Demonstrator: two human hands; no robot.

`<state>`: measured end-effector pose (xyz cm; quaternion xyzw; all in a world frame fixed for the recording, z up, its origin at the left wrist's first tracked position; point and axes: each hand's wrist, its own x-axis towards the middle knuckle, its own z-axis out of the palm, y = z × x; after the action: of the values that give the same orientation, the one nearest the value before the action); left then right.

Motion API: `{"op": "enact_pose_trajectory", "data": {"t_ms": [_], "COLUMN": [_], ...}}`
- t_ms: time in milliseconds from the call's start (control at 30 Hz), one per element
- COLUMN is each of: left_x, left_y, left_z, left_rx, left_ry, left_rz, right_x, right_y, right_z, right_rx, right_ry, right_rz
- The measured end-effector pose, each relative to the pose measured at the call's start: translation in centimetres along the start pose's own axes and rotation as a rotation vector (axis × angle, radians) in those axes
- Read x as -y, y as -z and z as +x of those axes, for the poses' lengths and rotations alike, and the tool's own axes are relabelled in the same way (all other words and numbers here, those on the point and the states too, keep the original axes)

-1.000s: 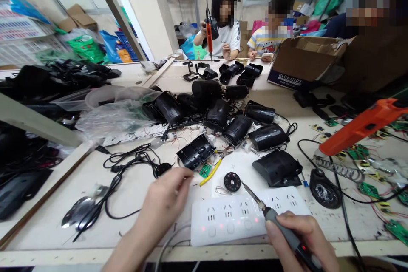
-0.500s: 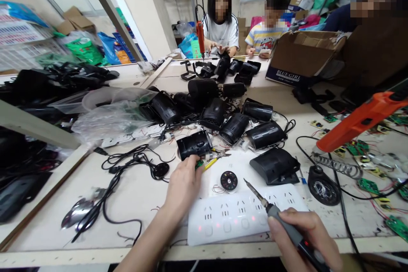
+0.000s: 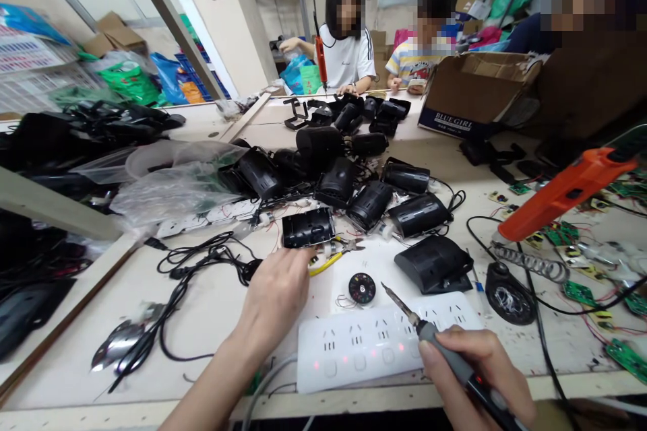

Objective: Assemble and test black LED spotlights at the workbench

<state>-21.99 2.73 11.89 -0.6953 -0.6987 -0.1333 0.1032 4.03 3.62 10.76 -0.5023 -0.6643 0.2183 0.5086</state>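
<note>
Cables: a tangle of thin black rubber power cables (image 3: 192, 276) sprawls matt and looped across the pale, scuffed worktop (image 3: 75, 350).
Left hand: the left hand (image 3: 275, 293) reaches forward with fingers curled loosely together, their tips at a small green circuit board with yellow-handled cutters (image 3: 328, 259) beside it; whether it grips anything cannot be told.
Open housing: a boxy black plastic housing (image 3: 307, 227) lies opened just beyond that hand, red wires trailing, apparently not yet closed up.
Disc: a small round black disc-shaped part (image 3: 362, 287) with fine wire leads lies on the bench, unattached.
Power strip: a long white glossy plastic power strip (image 3: 384, 343) glows red at its switches.
Right hand: the right hand (image 3: 480, 374) is clamped on a slim grey-handled soldering iron (image 3: 445, 350), its metal tip raised near the disc, touching nothing.
Finished pile: rounded black barrel-shaped casings (image 3: 374, 202) heap behind, suggesting work well under way.
</note>
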Motion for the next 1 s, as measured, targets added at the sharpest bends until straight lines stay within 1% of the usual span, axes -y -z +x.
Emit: {"op": "enact_pose_trajectory", "data": {"t_ms": [33, 100, 167, 233, 300, 367, 467, 533, 600, 700, 800, 867, 933, 1000], "left_x": [-0.2, -0.6, -0.8, -0.7, -0.5, -0.2, -0.3, -0.7, -1.2, -2.0, -2.7, -3.0, -2.9, -2.6], "left_y": [0.2, 0.3, 0.1, -0.1, -0.1, 0.0, -0.2, -0.8, -1.5, -2.3, -2.5, -2.6, -2.6, -2.8], "left_z": [-0.6, -1.8, -2.7, -3.1, -2.7, -1.8, 0.2, 1.2, 1.7, 1.8, 1.7, 1.6, 1.6, 1.4], "left_rx": [0.021, 0.131, 0.243, 0.284, 0.243, 0.197, 0.200, 0.214, 0.200, 0.172, 0.170, 0.184, 0.202, 0.202], "left_ry": [-0.078, -0.204, -0.236, -0.162, -0.011, 0.168, 0.431, 0.537, 0.582, 0.614, 0.601, 0.591, 0.610, 0.639], "left_rz": [-0.011, -0.073, -0.166, -0.287, -0.399, -0.470, -0.564, -0.636, -0.661, -0.616, -0.523, -0.505, -0.554, -0.657], "right_x": [0.0, -0.1, -0.1, 0.1, 0.3, 0.5, 0.5, 0.4, 0.2, -0.1, -0.1, 0.1, 0.2, 0.0], "right_y": [0.0, 0.0, 0.0, 0.0, 0.0, 0.0, 0.1, 0.2, 0.3, 0.3, 0.3, 0.3, 0.3, 0.3], "right_z": [0.1, 0.3, 0.5, 0.7, 0.8, 0.8, 0.5, 0.3, 0.1, -0.1, -0.1, -0.1, -0.2, -0.2], "right_rx": [0.004, 0.010, 0.014, 0.026, 0.039, 0.043, 0.027, 0.015, 0.017, 0.032, 0.042, 0.039, 0.038, 0.047], "right_ry": [0.001, -0.003, -0.005, -0.006, -0.011, -0.021, -0.011, -0.001, -0.006, -0.033, -0.047, -0.048, -0.049, -0.049], "right_rz": [0.008, 0.024, 0.043, 0.058, 0.074, 0.072, 0.046, 0.035, 0.054, 0.088, 0.054, 0.020, 0.014, 0.013]}}
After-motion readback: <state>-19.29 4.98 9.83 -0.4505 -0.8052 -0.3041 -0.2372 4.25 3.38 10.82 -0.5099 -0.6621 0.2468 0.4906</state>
